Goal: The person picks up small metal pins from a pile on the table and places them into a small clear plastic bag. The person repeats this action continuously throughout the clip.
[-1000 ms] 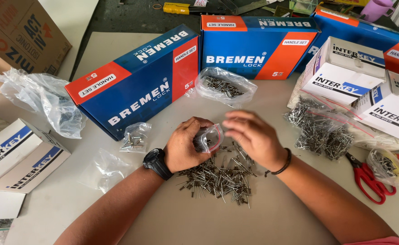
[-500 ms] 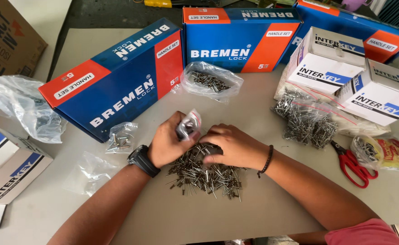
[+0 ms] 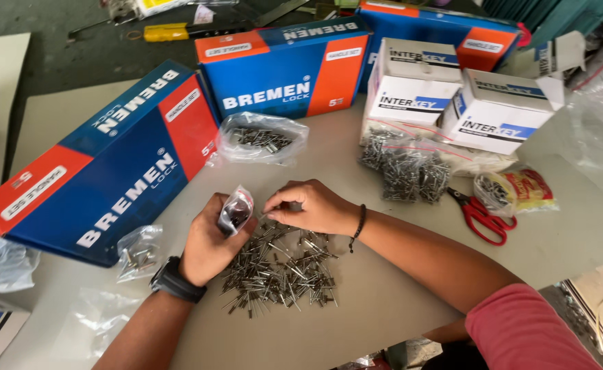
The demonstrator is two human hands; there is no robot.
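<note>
My left hand (image 3: 209, 241), with a black watch on the wrist, holds a small clear plastic bag (image 3: 235, 210) upright; dark metal pieces show inside it. My right hand (image 3: 313, 205), with a black band on the wrist, pinches something small at its fingertips just right of the bag's mouth. Under both hands lies a loose pile of small metal screws (image 3: 281, 267) on the grey table (image 3: 383, 301).
Two long blue and orange boxes (image 3: 109, 178) (image 3: 284, 68) stand at the left and back. A bag of screws (image 3: 260, 139) lies behind my hands, another small bag (image 3: 137, 252) at left. White boxes (image 3: 500, 113), a screw heap (image 3: 407, 168) and red scissors (image 3: 483, 218) are at right.
The view has swung, so everything sits more to the right in frame. My hands stay together over the screw pile, left hand still holding the small bag.
</note>
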